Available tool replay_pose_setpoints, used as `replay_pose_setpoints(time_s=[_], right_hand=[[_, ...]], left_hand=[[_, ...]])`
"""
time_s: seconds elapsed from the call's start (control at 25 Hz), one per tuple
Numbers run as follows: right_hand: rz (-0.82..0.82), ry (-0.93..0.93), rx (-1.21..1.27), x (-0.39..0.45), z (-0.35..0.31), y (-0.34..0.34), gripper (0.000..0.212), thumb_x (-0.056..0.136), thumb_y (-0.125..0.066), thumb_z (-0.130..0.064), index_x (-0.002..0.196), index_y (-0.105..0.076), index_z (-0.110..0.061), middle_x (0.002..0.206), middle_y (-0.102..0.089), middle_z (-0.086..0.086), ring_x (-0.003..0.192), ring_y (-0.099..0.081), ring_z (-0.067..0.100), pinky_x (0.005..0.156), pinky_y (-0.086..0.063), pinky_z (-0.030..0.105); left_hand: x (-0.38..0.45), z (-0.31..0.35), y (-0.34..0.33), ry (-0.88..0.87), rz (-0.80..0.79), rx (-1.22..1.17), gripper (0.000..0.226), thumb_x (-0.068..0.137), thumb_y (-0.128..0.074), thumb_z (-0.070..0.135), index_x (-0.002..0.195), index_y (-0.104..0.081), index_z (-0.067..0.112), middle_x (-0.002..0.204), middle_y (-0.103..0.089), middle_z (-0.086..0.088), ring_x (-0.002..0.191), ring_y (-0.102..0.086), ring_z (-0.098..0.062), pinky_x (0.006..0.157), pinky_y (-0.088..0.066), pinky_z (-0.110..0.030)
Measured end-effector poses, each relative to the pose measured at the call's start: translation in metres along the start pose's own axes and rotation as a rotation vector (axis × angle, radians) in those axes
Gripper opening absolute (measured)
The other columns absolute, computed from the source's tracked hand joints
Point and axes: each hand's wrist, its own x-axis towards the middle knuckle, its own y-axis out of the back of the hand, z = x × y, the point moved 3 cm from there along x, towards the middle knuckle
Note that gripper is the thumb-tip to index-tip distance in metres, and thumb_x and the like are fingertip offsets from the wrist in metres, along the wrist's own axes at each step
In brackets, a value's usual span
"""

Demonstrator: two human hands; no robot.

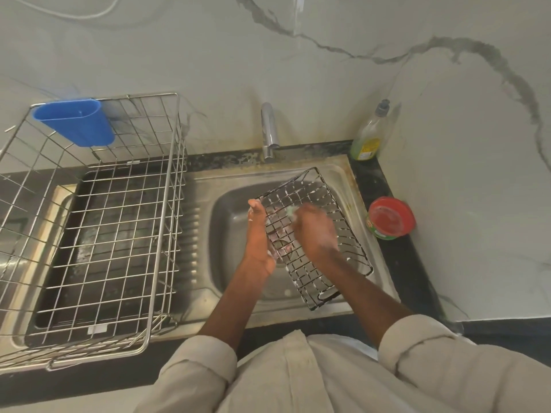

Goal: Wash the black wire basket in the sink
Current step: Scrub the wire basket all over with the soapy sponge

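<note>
Head view looks down on a dark surface set against a pale marble wall, with a steel sink sunk into it. On the left, a big steel wire rack stands over the draining board, a blue cup hooked on its back rim. A tap rises behind the sink; a soap bottle and a red-lidded tub stand at the right.

The rack is cut off by the left edge, and the person shows only as pale sleeves and forearms. The right hand is blurred; something greenish and sudsy shows at its fingertips, too smeared to name, so whether its grip is clenched on it cannot be told.

The black basket leans tilted in the sink, its right side up on the sink's rim. The left hand holds its left edge, thumb curled on the wire, fingers hidden behind. The right hand lies on the mesh inside the basket.
</note>
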Motion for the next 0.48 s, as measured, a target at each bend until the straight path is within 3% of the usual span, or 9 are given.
replay_pose_setpoints(time_s=[0.08,0.12,0.28,0.32,0.48], right_hand=[[0.125,-0.183,-0.001,0.0,0.017,0.009,0.024,0.098,-0.061,-0.004,0.121,-0.068,-0.008,0.12,-0.067,0.008,0.101,-0.068,0.022,0.088,-0.062,0.037],[0.141,-0.185,0.012,-0.002,0.015,0.007,0.025,0.097,-0.061,-0.002,0.121,-0.068,-0.007,0.119,-0.068,0.008,0.102,-0.068,0.022,0.088,-0.062,0.037],[-0.102,0.216,0.067,-0.016,-0.017,-0.015,0.011,0.092,-0.07,-0.003,0.092,-0.076,-0.013,0.095,-0.067,-0.002,0.078,-0.065,0.017,0.077,-0.062,0.041],[-0.15,0.232,0.057,-0.018,-0.014,-0.016,0.011,0.092,-0.071,-0.005,0.094,-0.076,-0.014,0.096,-0.067,-0.003,0.078,-0.065,0.017,0.078,-0.062,0.041],[0.104,-0.14,-0.024,-0.01,0.02,0.001,0.026,0.097,-0.063,-0.004,0.122,-0.069,-0.009,0.128,-0.065,0.006,0.103,-0.07,0.021,0.088,-0.061,0.034]], left_hand=[[-0.006,0.003,-0.002,-0.024,-0.014,0.014,0.096,0.064,-0.058,0.102,0.146,-0.051,0.053,0.15,-0.06,0.009,0.126,-0.068,-0.028,0.103,-0.051,-0.066],[-0.006,0.003,-0.004,-0.038,-0.015,0.028,0.097,0.062,-0.059,0.102,0.146,-0.05,0.054,0.149,-0.059,0.011,0.126,-0.068,-0.026,0.103,-0.05,-0.064],[-0.004,0.003,-0.007,-0.077,0.042,-0.015,0.099,0.062,-0.066,0.098,0.144,-0.057,0.044,0.149,-0.062,0.003,0.136,-0.059,-0.027,0.114,-0.046,-0.059],[-0.004,0.004,-0.005,-0.073,0.052,-0.033,0.094,0.066,-0.066,0.096,0.144,-0.056,0.044,0.15,-0.062,0.001,0.137,-0.058,-0.029,0.113,-0.046,-0.059],[-0.006,0.007,0.0,-0.059,0.027,-0.05,0.095,0.064,-0.064,0.098,0.147,-0.047,0.055,0.156,-0.053,0.007,0.138,-0.056,-0.034,0.106,-0.048,-0.067]])
